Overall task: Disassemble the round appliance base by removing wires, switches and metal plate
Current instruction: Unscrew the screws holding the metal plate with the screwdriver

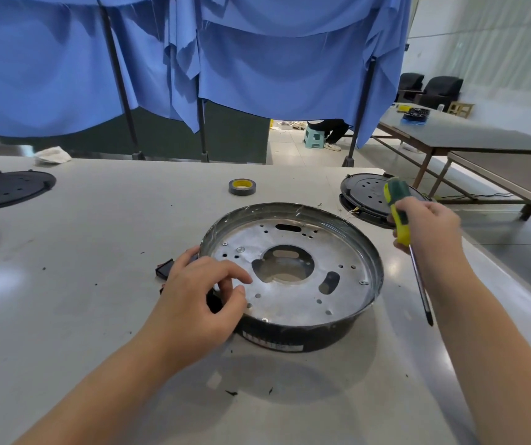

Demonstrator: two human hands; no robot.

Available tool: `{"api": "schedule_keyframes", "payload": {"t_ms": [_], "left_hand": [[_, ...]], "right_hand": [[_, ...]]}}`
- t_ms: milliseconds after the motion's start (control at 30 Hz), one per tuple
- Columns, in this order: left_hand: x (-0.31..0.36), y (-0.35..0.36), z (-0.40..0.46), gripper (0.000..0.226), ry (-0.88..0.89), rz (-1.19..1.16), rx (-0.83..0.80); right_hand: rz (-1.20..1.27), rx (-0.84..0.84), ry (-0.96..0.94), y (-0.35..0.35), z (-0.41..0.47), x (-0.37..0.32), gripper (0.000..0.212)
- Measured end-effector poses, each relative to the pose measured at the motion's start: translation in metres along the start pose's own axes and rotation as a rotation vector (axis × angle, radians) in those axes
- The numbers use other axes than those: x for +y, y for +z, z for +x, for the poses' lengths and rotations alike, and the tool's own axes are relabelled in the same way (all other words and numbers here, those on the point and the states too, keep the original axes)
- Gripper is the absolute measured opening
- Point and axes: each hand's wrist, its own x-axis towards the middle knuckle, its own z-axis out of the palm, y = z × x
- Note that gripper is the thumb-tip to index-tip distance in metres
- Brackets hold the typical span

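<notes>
Base [305,335] sits flat on my table [97,316], open side up, metal plate [289,284] inside; my left hand [193,303] rests curled on its rim, my right hand [428,226] gripping a near-vertical screwdriver [400,216].

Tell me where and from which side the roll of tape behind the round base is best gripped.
Best from straight above. The roll of tape lies flat on the table with its open core facing up and bare table around it, so fingers could probably pinch across the outer wall, or one finger inside the core and thumb outside. The right hand is occupied with the screwdriver.
</notes>
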Motion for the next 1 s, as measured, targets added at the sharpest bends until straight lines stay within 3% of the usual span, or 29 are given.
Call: {"api": "schedule_keyframes", "payload": {"t_ms": [200, 433, 533, 767, 1000], "left_hand": [[0.001, 0.001, -0.001, 0.025, 0.003, -0.003, 0.004], [0.001, -0.001, -0.001, 0.025, 0.025, 0.017, -0.005], [0.000, -0.002, 0.000, 0.025, 0.042, 0.036, -0.010], [0.000, -0.001, -0.002, 0.025, 0.048, 0.036, -0.008], [0.001, -0.001, -0.001, 0.025, 0.054, 0.047, -0.022]], "right_hand": [[0.430, -0.251, 0.122, 0.024, -0.026, -0.036, 0.014], [0.619, -0.447, 0.240, 0.077, -0.052, -0.061, 0.015], [0.698, -0.479, 0.263, 0.090, -0.057, -0.064, 0.020], [0.678, -0.401, 0.108, 0.099, -0.066, -0.053, 0.033], [0.712, -0.496, 0.079, 0.101, -0.078, -0.052, 0.039]]}}
